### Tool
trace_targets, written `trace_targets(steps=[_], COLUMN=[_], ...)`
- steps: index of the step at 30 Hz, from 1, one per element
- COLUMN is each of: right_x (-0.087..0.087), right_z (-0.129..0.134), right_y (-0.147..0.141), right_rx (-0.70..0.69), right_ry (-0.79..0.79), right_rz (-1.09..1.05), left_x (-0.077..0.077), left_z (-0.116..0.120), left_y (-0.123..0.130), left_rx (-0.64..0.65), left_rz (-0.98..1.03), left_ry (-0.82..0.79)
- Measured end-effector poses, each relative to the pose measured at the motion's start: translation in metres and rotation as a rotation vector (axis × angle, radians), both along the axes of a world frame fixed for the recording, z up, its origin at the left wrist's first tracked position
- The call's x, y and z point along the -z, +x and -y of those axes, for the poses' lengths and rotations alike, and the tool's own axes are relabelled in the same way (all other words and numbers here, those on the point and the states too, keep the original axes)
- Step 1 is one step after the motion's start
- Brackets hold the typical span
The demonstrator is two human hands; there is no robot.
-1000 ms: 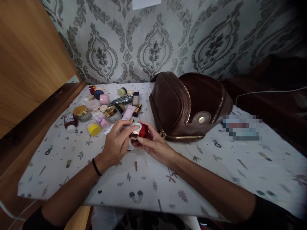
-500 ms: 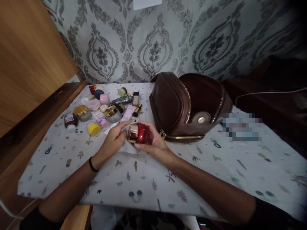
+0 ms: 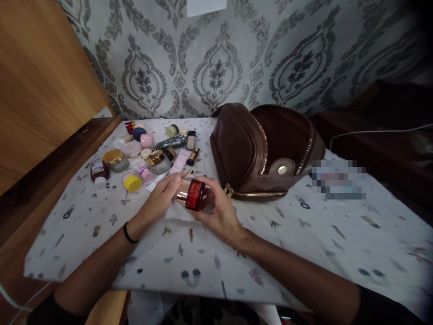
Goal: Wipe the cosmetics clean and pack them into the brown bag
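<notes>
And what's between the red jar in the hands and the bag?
In the head view, the right hand lies between the jar and the bag.

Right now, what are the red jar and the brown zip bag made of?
Red jar: tinted glass or plastic, glossy, judging by its bright shine. Brown zip bag: probably leather or imitation leather, from its smooth, soft sheen. Its zipper looks like gold-coloured metal: the teeth glint.

The cloth-covered table [image 3: 152, 262] stood in front of a grey-patterned wall [image 3: 216, 49]. A wooden panel [image 3: 43, 67] rose left of the table; a white cable [image 3: 379, 131] crossed the dim, shadowed area to its right.
</notes>
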State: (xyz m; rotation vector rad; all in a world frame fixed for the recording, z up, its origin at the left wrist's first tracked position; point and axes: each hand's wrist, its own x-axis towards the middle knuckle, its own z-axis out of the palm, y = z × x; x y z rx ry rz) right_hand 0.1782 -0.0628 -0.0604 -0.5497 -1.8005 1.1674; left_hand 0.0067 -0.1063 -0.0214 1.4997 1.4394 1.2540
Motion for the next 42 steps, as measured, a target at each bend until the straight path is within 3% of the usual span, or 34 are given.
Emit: trace_targets(steps=[5,12,15,18,22,26,35,42], right_x=[-0.003,0.0,0.001,0.002,0.003,0.006,0.002,0.001], right_z=[0.001,0.002,0.001,0.0,-0.004,-0.006,-0.004,-0.004], right_y=[0.003,0.003,0.002,0.001,0.001,-0.002,0.001,0.0], right_rx=[0.025,0.076,0.028,-0.066,-0.148,-0.07,0.138,0.275], right_ry=[0.251,0.289,0.21,0.01,-0.176,-0.155,0.099,0.186], right_rz=[0.084,0.101,0.096,0.096,0.084,0.089,0.108,0.128], left_x=[-0.001,-0.006,-0.005,-0.003,0.002,0.005,0.004,0.0], left_z=[0.003,0.006,0.007,0.008,0.007,0.006,0.006,0.004], left_y=[-0.001,0.002,0.005,0.006,0.006,0.006,0.006,0.008], left_rx=[0.042,0.033,0.023,-0.013,-0.054,-0.069,-0.077,-0.027], left_rz=[-0.085,-0.128,-0.085,-0.084,-0.176,-0.182,-0.147,-0.08], left_ry=[0.013,-0.011,-0.03,-0.029,0.076,0.099,0.034,-0.007])
